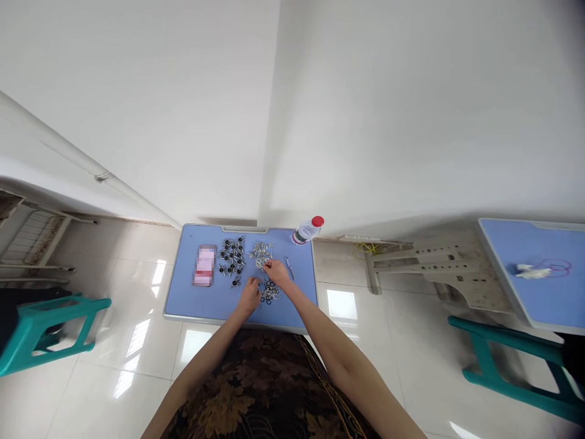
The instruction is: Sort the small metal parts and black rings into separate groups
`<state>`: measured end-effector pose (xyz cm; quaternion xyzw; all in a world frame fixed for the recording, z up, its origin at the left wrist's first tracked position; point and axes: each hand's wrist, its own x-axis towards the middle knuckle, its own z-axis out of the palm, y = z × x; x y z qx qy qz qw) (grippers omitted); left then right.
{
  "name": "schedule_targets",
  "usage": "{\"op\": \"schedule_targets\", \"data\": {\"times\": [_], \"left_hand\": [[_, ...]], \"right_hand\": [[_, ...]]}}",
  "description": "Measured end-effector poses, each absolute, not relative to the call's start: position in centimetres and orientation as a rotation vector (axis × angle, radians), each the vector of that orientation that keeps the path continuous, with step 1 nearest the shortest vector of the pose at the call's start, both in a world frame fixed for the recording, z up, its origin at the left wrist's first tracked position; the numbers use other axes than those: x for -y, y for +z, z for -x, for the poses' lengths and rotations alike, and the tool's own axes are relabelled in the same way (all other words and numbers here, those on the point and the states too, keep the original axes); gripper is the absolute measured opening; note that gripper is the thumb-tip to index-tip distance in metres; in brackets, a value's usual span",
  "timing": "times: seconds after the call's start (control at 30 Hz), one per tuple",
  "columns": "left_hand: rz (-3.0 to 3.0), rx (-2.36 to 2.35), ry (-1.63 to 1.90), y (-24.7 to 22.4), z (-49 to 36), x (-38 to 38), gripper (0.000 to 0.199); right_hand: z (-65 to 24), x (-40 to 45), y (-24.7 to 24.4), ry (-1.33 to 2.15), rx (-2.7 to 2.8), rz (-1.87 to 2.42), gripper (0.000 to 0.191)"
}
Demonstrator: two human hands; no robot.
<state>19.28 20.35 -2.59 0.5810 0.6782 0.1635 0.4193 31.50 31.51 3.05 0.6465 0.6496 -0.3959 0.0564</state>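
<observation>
I viewed the room from the head camera: glossy white floor tiles (132, 341) below a white wall (137, 110), a teal stool (50, 326) to the left, a second blue desk (530, 274) to the right. Ahead, a blue desktop (187, 299) carried a water bottle (307, 230) with a red cap, lying at the far edge, and a blurred pink package (205, 265). Beside the package sat a spread of black-and-silver fittings (232, 256), then a silver heap (260, 251) and a black-ringed pile (269, 291). The left hand (249, 297) was half-closed just beside that pile; the right hand (276, 272), fingers curled, was at the silver heap. From here I could not tell whether either held a piece. A thin pen-like tool (289, 268) lay nearby.
</observation>
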Motion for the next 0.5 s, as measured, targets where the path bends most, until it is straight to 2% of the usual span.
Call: {"op": "schedule_targets", "data": {"times": [0.2,0.37,0.5], "left_hand": [[-1.523,-1.673,0.341,-1.8,-19.4,-20.5,0.046],[-1.652,-1.644,0.224,-0.6,-19.5,-20.0,0.028],[-1.737,-1.64,0.12,0.1,-19.8,-20.0,0.024]], "right_hand": [[-35.0,-29.0,3.6,-1.095,-2.051,-2.012,0.019],[-37.8,-23.1,3.0,-1.018,-2.009,-1.957,0.015],[-37.0,-20.2,2.3,-0.978,-1.964,-1.933,0.026]]}}
